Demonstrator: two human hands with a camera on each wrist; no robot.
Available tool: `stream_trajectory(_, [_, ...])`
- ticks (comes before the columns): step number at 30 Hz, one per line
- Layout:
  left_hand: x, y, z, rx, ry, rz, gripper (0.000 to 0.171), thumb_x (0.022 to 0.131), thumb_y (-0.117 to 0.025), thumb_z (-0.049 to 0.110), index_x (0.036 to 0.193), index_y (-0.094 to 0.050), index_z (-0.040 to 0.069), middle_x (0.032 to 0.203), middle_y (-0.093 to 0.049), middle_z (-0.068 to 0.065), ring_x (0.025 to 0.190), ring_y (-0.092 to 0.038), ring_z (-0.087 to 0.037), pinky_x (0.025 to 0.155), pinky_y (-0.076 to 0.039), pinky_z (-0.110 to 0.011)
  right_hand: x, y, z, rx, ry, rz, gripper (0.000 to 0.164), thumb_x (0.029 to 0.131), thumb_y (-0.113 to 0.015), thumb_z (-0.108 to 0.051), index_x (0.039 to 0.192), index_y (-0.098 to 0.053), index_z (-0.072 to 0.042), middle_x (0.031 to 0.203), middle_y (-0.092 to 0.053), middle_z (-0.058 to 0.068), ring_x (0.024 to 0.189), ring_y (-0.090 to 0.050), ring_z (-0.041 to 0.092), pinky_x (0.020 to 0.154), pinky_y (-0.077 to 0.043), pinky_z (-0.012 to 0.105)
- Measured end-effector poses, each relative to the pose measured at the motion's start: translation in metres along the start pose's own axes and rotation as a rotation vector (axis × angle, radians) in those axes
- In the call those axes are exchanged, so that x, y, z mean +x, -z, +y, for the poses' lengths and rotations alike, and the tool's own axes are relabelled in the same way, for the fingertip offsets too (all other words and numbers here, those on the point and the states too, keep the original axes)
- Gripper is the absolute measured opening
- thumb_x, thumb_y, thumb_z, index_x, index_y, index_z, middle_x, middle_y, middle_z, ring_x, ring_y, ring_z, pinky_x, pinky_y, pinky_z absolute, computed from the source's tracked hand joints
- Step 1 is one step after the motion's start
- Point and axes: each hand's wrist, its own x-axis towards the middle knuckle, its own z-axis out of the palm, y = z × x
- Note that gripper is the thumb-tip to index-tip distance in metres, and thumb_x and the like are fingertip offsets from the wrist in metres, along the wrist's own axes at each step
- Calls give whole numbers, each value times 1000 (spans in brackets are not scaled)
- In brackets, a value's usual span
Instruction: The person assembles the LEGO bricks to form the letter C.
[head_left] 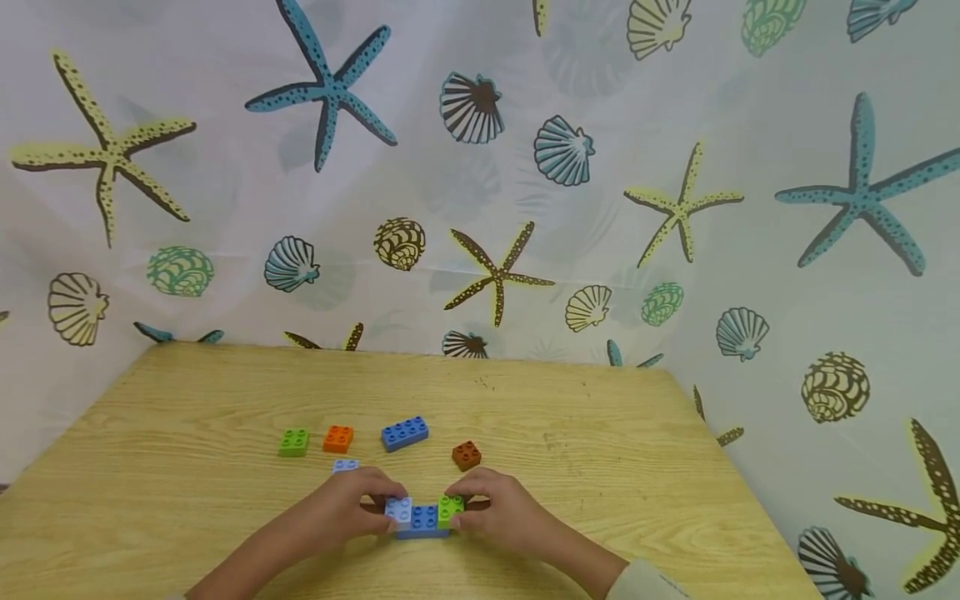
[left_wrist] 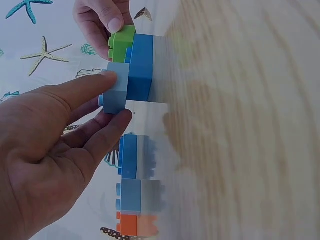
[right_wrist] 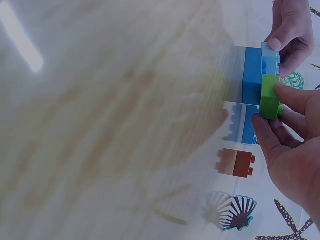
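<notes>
Head view, lower centre: here the left hand (head_left: 354, 505) pinches a pale blue brick (head_left: 397, 515), the right hand (head_left: 501, 510) a lime brick (head_left: 447, 511), both atop a longer blue brick (head_left: 423, 532)!

Right sleeve (head_left: 643, 582) pale beige, faint dark marking (head_left: 671, 583); left sleeve (head_left: 176, 597) barely showing.

I see a light wooden tabletop (head_left: 600, 467) with wavy grain, glossy enough to show a bright white streak of light (right_wrist: 21, 37). Behind it and along its sides stands a whitish cloth (head_left: 420, 187), printed with blue, yellow and brown starfish (head_left: 330, 87) and blue, yellow, green and brown seashells (head_left: 564, 150).
</notes>
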Motion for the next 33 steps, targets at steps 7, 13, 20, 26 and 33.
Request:
stream_trajectory(7, [0,0,-3,-15,-5,-4,34,85,-82,22,117,-73,11,104,-66,2,92,-59,-13,84,-57,-34,-1,-1,0,-3,6,0,29,91,-74,-7,120,-72,-7,118,-63,2,107,-61,9,94,-54,21])
stream_trajectory(13, [0,1,-8,-77,46,-16,36,85,-82,26,117,-72,13,107,-67,1,98,-61,-17,91,-57,-43,0,-1,2,5,7,-4,30,91,-75,-8,120,-73,-8,117,-63,0,105,-60,5,94,-54,20])
stream_trajectory(20, [-9,15,-16,-139,58,34,43,89,-77,34,124,-69,9,122,-68,-7,105,-62,-20,91,-57,-42,1,1,3,16,1,-9,30,91,-75,-7,120,-72,-9,118,-63,-1,105,-60,4,93,-54,19])
stream_trajectory(26, [-19,33,-26,-122,114,117,38,93,-73,26,126,-68,8,125,-65,-10,107,-61,-21,92,-57,-39,2,1,4,29,-6,-12,29,91,-75,-7,120,-73,-9,117,-62,-2,105,-60,5,92,-54,19])
stream_trajectory(33, [-25,49,-40,-43,139,189,33,93,-73,22,123,-69,9,122,-66,-8,104,-61,-21,89,-59,-36,1,1,5,10,-6,1,29,90,-76,-7,119,-73,-10,116,-63,-2,104,-59,4,92,-54,18])
